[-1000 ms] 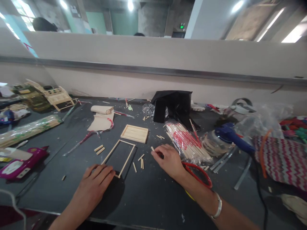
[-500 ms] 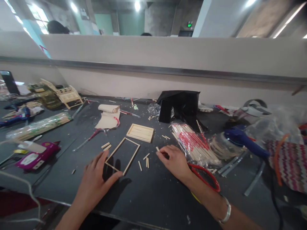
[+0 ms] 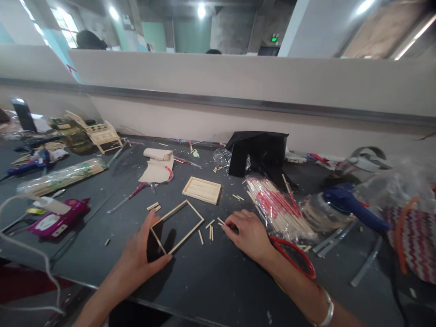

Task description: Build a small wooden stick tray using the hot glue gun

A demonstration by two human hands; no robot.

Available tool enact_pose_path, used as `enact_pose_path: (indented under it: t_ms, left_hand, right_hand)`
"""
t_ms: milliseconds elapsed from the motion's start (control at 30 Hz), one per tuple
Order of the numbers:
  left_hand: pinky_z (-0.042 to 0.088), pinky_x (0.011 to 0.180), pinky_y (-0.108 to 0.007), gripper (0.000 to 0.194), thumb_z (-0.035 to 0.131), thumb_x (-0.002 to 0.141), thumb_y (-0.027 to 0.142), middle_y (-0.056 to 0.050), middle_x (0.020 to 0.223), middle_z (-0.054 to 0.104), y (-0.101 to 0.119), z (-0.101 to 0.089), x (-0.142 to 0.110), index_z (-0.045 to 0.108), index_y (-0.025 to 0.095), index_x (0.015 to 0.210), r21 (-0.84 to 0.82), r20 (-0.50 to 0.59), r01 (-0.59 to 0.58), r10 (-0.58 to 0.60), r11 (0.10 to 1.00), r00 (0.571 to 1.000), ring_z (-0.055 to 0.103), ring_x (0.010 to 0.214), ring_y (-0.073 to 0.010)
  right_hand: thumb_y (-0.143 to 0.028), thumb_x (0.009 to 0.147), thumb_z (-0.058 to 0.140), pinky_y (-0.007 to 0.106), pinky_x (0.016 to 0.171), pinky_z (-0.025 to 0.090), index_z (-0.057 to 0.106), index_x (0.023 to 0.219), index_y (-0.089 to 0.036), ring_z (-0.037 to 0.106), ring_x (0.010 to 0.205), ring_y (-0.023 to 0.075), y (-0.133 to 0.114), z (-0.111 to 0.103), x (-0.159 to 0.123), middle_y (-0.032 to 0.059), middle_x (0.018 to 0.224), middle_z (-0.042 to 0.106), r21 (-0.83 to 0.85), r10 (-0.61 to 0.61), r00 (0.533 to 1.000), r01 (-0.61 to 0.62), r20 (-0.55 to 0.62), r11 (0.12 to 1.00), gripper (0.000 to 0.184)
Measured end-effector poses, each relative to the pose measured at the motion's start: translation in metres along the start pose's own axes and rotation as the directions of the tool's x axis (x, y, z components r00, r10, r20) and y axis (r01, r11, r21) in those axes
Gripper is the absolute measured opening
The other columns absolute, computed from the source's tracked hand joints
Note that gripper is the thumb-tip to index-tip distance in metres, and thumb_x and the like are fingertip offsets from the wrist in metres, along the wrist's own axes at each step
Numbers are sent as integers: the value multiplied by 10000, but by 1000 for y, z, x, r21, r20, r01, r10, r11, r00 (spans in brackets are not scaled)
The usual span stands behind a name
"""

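My left hand grips a rectangular wooden stick frame by its near short side, thumb at one corner and forefinger at the other. The frame is slightly tilted, with a shadow beneath it. My right hand rests on the table with thumb and forefinger pinched at short wooden sticks; their ends stick out to the left. Between the hands lie several loose short sticks. Beyond the frame lies a small shallow wooden tray of sticks. Two short pieces lie near my left fingertips.
Red-handled scissors lie partly under my right forearm. Behind are a plastic bag of sticks and a blue glue gun. To the left are a magenta device, bagged skewers and a small wooden chair model.
My left hand has turned the frame, swinging its right corner away and to the right. My right hand has lowered slightly, and two stick ends now show at its fingertips.
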State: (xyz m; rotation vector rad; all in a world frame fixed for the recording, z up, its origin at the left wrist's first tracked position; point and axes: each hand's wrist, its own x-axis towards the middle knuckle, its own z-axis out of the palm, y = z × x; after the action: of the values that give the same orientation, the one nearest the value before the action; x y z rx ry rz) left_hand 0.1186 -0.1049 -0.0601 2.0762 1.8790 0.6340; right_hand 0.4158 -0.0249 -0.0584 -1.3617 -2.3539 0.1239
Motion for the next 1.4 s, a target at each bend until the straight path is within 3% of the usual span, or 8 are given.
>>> enact_pose_path:
  t_ms: [167,367,533,767,933,1133,1267,1400]
  left_hand:
    - [375,1034,-509,922,620,799,335,-125,1486,337,-18,-19,1,-4,296,1476,-8,120,-104,104,995,987,311,1357,-324]
    - [365,1035,-515,961,636,792,366,-121,1535,222,-27,-36,6,-46,322,1467,-40,197,-97,103,994,975,288,1366,-325]
    - [364,1045,-509,997,647,779,396,-135,1475,353,-32,-33,0,-67,299,1468,-54,132,-63,70,997,989,372,1326,-319]
    - [440,973,-466,941,646,760,421,-133,1351,508,-31,-8,0,56,270,1477,15,-51,-42,43,999,998,476,1242,-331]
    - [412,1008,-453,796,568,825,386,-132,1393,467,-14,-5,11,119,239,1467,3,-23,-41,42,999,999,420,1297,-292]
    - [445,963,-420,618,530,844,398,-98,1296,564,-5,-3,17,314,226,1398,-17,-52,-47,46,999,998,507,1216,-263]
    - [476,880,-408,452,560,804,479,-86,1138,653,-10,2,16,564,215,1170,35,-105,-21,24,999,994,601,1033,-270]
    - [492,817,-390,405,549,803,490,-60,971,702,-8,5,8,604,229,1108,2,-159,20,-19,1000,987,632,918,-256]
  right_hand:
    - [-214,810,613,290,709,342,623,703,-211,537,727,170,-1,-1,-1,9,695,632,-20,1,1000,-1,6,1000,107]
    - [-217,810,609,293,694,336,624,703,-216,537,726,175,-1,0,-1,8,686,630,-28,-3,1000,3,-5,1000,108]
    - [-203,841,575,295,708,360,631,731,-207,552,731,176,-2,-2,0,21,713,648,-7,-2,1000,2,-31,1000,123]
    - [-246,880,548,329,811,392,650,939,-209,563,859,197,-12,-2,-4,43,881,670,67,-108,993,110,-40,992,124]
    - [-251,894,533,356,846,396,642,1018,-213,542,890,208,-22,-3,-8,60,949,653,116,-206,979,203,7,972,169]
    - [-254,893,537,362,834,398,639,1075,-232,521,926,214,-23,-3,-9,62,989,645,109,-252,966,246,50,963,209]
    - [-255,899,527,373,855,399,644,1053,-224,513,940,213,-22,-2,-9,62,1005,635,97,-241,968,234,70,967,196]
    - [-300,895,533,427,895,384,616,1125,-239,477,1040,257,-26,-4,-10,76,1140,592,61,-262,959,257,108,965,252]
